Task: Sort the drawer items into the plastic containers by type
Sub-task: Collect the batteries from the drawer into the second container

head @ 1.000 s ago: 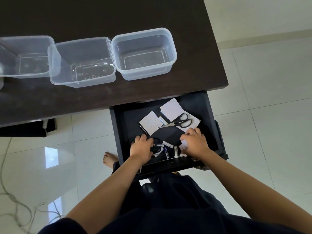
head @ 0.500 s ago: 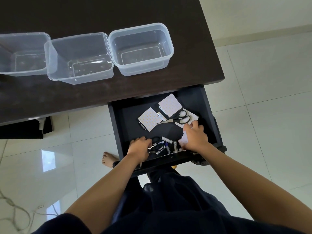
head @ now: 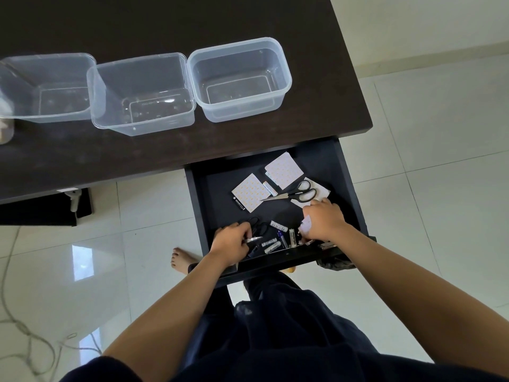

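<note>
Three clear plastic containers stand in a row on the dark desk: left [head: 46, 86], middle [head: 143, 95], right [head: 239, 78]. All look bare inside. Below them the black drawer [head: 349, 183] is pulled out. In it lie two patterned paper pads [head: 252, 195] [head: 283, 170], large black-handled scissors [head: 301, 192] on a white sheet [head: 321, 193], and several batteries [head: 271, 245] at the front. My left hand [head: 232, 242] is closed on small black-handled scissors [head: 259, 227] at the front left. My right hand [head: 325, 220] grips a small white paper [head: 305, 226] at the front right.
The desk top [head: 165, 150] overhangs the back of the drawer. A jar-like object [head: 5, 125] shows at the left edge. White floor tiles lie all around, with a cord [head: 24, 332] at the lower left and my bare foot [head: 180, 257] beside the drawer.
My left hand has shifted slightly left and closed on the small scissors. My right hand has edged further into the drawer with the white paper. The camera view has shifted a little.
</note>
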Tool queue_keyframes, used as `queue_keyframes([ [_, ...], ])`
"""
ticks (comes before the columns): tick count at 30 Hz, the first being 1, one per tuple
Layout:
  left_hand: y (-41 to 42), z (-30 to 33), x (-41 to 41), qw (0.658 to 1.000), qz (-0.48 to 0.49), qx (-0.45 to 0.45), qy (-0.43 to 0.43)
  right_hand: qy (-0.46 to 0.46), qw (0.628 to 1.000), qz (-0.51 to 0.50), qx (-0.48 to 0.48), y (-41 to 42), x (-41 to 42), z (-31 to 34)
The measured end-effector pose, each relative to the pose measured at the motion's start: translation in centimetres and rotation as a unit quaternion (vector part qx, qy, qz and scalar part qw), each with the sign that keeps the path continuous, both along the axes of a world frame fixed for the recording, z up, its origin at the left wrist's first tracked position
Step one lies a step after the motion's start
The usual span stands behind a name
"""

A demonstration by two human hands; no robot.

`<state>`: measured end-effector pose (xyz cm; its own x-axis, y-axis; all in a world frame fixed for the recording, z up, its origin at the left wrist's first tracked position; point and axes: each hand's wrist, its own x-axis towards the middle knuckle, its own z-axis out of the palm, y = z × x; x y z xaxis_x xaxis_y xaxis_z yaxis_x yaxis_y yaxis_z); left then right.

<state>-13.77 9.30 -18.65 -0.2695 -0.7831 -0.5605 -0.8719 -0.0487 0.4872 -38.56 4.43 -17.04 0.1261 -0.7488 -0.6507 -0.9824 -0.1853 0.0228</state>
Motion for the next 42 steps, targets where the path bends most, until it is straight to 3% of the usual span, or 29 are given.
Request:
queue_keyframes([
  [6,-0.2,0.8,0.1,0.988,0.143,-0.015,0.05,-0.007,0.999,0.003,0.036,-0.4,-0.3,0.7],
  [11,-0.7,1.7,-0.2,0.959,0.272,-0.02,0.074,0.008,0.998,0.04,0.041,-0.5,0.3,0.8],
  [17,-1.3,1.3,-1.0,0.945,0.327,-0.011,0.016,-0.092,0.995,-0.042,0.009,-0.1,0.3,1.8],
  [20,-1.9,1.3,-1.4,0.933,0.359,-0.007,-0.02,-0.188,0.972,-0.143,-0.015,-0.5,-0.7,2.3],
  [23,-2.5,1.3,-1.6,0.925,0.378,0.009,-0.043,-0.237,0.956,-0.17,-0.036,-2.0,-1.3,2.8],
  [27,-2.8,1.3,-2.1,0.928,0.369,-0.004,-0.056,-0.264,0.941,-0.202,-0.07,-5.2,-1.3,3.0],
  [31,-3.2,1.1,-2.2,0.953,0.284,-0.074,-0.076,-0.269,0.937,-0.204,-0.084,-7.9,-1.2,1.8],
  [34,-4.2,0.8,-2.1,0.971,0.212,-0.071,-0.08,-0.265,0.935,-0.211,-0.105,-9.2,-0.6,0.9],
  [38,-5.5,0.4,-2.2,0.986,0.121,-0.05,-0.106,-0.189,0.959,-0.134,-0.163,-9.9,0.4,0.3],
  [42,-7.0,0.0,-2.5,0.989,0.099,-0.024,-0.104,-0.184,0.945,-0.057,-0.265,-8.7,1.5,-0.4],
])
